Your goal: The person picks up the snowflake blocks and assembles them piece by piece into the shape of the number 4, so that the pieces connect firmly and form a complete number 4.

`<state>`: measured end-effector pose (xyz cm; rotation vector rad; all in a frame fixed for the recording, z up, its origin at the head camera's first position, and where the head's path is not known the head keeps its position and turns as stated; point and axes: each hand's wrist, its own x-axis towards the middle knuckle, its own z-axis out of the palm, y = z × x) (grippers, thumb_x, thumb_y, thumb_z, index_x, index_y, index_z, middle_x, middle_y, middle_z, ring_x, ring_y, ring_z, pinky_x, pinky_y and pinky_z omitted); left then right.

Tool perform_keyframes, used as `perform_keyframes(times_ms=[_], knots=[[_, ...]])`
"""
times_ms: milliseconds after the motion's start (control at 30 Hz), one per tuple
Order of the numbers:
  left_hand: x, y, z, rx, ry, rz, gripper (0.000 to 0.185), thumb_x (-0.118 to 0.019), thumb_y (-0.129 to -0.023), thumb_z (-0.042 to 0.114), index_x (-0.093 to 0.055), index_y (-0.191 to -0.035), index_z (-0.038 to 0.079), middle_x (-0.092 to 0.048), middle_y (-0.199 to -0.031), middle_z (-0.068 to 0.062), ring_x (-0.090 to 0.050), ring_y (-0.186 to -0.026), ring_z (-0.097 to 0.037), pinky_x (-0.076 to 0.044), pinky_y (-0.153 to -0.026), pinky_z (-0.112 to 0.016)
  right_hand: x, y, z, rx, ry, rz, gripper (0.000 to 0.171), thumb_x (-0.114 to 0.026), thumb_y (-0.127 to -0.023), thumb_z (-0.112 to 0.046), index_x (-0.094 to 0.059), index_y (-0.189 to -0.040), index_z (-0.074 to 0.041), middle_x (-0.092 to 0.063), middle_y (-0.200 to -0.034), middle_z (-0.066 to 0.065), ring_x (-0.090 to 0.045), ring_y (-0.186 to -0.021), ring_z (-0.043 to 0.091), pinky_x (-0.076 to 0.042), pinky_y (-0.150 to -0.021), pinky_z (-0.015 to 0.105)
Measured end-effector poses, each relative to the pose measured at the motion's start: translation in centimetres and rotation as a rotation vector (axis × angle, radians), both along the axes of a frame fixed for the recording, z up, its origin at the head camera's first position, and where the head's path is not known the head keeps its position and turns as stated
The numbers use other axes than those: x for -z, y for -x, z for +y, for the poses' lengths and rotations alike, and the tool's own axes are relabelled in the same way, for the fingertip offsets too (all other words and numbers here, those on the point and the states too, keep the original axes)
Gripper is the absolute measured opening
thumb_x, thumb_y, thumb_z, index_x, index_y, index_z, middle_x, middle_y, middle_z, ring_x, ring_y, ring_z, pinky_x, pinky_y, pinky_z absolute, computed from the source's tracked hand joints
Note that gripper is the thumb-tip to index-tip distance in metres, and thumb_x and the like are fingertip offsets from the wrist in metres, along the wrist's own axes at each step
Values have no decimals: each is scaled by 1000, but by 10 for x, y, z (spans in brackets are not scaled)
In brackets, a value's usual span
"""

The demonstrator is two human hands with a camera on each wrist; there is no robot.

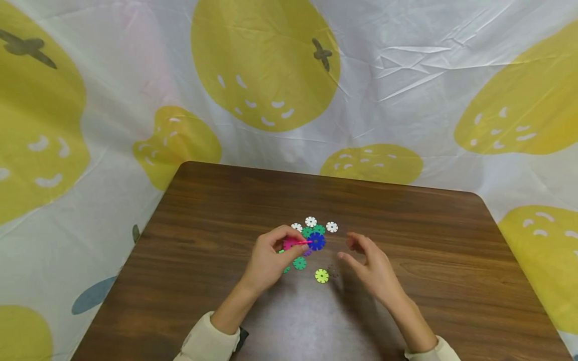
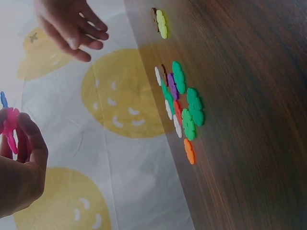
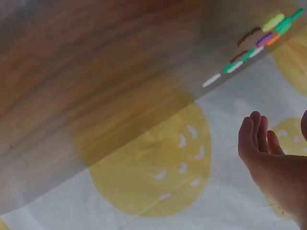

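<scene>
Above the table, my left hand [image 1: 266, 255] pinches a small joined cluster of notched plastic snowflake discs between thumb and fingers. A pink disc [image 1: 289, 243] and a blue disc [image 1: 317, 241] show in it, with a thin pink edge between them. The left wrist view has the pink piece [image 2: 10, 125] at the fingertips of the left hand [image 2: 29, 163], with a bit of blue above. My right hand [image 1: 372, 265] hovers to the right of the cluster, fingers loosely bent and holding nothing. In the right wrist view the right hand [image 3: 273, 167] is raised above the table's level.
Loose discs lie on the brown wooden table [image 1: 203, 210] under the hands: several white ones [image 1: 331, 227], green ones [image 1: 299, 263], a purple one [image 2: 173, 86], an orange one [image 2: 189, 151]. Nearer lie a yellow disc [image 1: 321, 276] and a brown disc [image 1: 333, 271]. A fruit-print curtain [image 1: 266, 60] surrounds the table.
</scene>
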<state>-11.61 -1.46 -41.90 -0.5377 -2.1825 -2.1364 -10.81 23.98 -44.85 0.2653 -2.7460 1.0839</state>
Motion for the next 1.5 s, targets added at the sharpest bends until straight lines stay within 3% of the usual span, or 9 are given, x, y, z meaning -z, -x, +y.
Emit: perform_keyframes(times_ms=[167, 667, 867, 1100, 1233, 1500], knots=[[1, 0, 0, 4, -7, 4, 9, -78, -88, 2, -73, -96, 3, -70, -90, -17, -57, -73, -8, -46, -61, -17, 10, -3, -1, -15, -22, -9, 51, -80, -90, -17, -60, -133, 3, -70, -113, 20, -67, -110, 35, -54, -100, 54], [1, 0, 0, 17, -16, 25, 9, -78, -89, 4, -73, -97, 3, -70, -90, -17, -56, -75, -9, -47, -64, -18, 27, -7, -8, -77, -36, -49, 52, -80, -89, -13, -60, -135, 1, -70, -113, 18, -68, -107, 34, -57, -94, 53], [0, -1, 1, 18, -20, 20, 9, -78, -88, 3, -73, -96, 3, -69, -89, -17, -56, -76, -10, -46, -64, -17, 30, -8, -11, -92, -89, -45, 51, -82, -87, -11, -63, -132, 2, -70, -112, 17, -68, -105, 32, -56, -92, 52], [-1, -2, 2, 22, -15, 13, 10, -78, -88, 3, -73, -96, 3, -67, -90, -16, -56, -77, -10, -47, -64, -17, 32, -8, -14, -104, -167, -94, 51, -81, -86, -9, -65, -133, -1, -69, -118, 14, -66, -110, 31, -55, -98, 51], [-1, -2, 2, 22, -15, 7, 9, -78, -88, 3, -73, -96, 3, -69, -89, -16, -56, -74, -10, -46, -62, -17, 34, -9, -14, -105, -234, -54, 49, -81, -84, -4, -67, -130, 0, -69, -117, 14, -64, -110, 32, -54, -96, 50], [-1, -3, 3, 22, -14, 5, 9, -78, -88, 3, -73, -96, 4, -69, -88, -16, -55, -74, -9, -45, -62, -17, 42, -11, -9, -112, -328, 58, 34, -83, -78, 2, -74, -111, 0, -67, -107, 11, -61, -100, 28, -54, -87, 44]])
